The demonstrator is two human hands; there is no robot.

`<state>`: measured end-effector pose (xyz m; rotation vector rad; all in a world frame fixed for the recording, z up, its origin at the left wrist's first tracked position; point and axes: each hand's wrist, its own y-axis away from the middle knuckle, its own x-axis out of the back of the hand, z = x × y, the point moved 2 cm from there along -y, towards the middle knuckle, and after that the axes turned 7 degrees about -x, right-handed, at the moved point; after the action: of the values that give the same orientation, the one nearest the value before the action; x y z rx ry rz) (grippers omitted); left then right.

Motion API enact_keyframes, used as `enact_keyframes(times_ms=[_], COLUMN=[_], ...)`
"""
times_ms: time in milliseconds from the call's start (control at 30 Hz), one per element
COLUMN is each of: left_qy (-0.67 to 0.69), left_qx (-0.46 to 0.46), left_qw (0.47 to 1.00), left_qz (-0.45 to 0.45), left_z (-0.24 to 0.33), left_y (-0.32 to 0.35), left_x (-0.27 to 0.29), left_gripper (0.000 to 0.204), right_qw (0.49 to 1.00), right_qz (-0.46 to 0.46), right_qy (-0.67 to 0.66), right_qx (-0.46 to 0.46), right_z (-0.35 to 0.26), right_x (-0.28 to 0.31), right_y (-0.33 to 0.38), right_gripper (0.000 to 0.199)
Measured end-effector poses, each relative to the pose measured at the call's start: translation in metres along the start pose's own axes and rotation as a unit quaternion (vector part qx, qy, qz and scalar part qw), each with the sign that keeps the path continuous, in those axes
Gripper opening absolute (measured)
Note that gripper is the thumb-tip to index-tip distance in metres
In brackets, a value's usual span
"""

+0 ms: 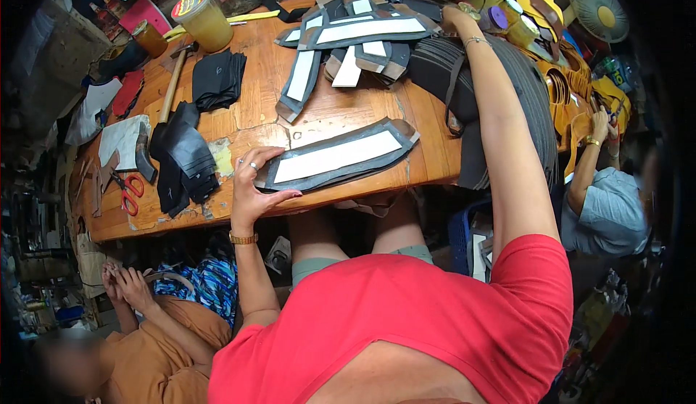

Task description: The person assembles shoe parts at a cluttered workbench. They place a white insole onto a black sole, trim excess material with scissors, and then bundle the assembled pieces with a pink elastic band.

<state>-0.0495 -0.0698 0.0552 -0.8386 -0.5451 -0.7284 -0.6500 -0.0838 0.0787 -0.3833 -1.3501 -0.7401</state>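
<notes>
A long dark strip with a white panel on it point(341, 159) lies along the table's near edge, seemingly on top of similar pieces. At its left end is my left hand point(254, 179), thumb at the near side and fingers at the far side, gripping that end. My right arm stretches far across the table. My right hand point(457, 18) is beside the pile of similar white-panelled strips point(373, 30), by a dark flat piece point(417, 5); its fingers are too small and partly hidden to read. Under that forearm sits a large stack of black sheets point(500, 106).
On the left lie red-handled scissors point(130, 195), a hammer point(176, 81) and black cut pieces point(217, 79). A tub of yellowish stuff point(203, 21) stands behind them. Co-workers sit at lower left point(167, 331) and far right point(607, 212). A blue crate point(459, 237) stands below the table.
</notes>
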Motion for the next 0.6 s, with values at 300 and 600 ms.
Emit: enact_keyframes(times_ms=[300, 600], left_qy=[0.0, 0.019], left_qx=[0.022, 0.014], left_qw=[1.0, 1.0], left_qz=[-0.005, -0.011], left_z=[-0.002, -0.003], left_y=[0.0, -0.005], left_x=[0.0, 0.0], left_gripper=[0.069, 0.068], right_qw=[0.997, 0.998], right_qz=[0.073, 0.019], right_qy=[-0.035, -0.054], right_qx=[-0.016, -0.039], right_z=[-0.006, 0.053], right_x=[-0.014, -0.055], right_y=[-0.008, -0.055], right_gripper=[0.037, 0.028])
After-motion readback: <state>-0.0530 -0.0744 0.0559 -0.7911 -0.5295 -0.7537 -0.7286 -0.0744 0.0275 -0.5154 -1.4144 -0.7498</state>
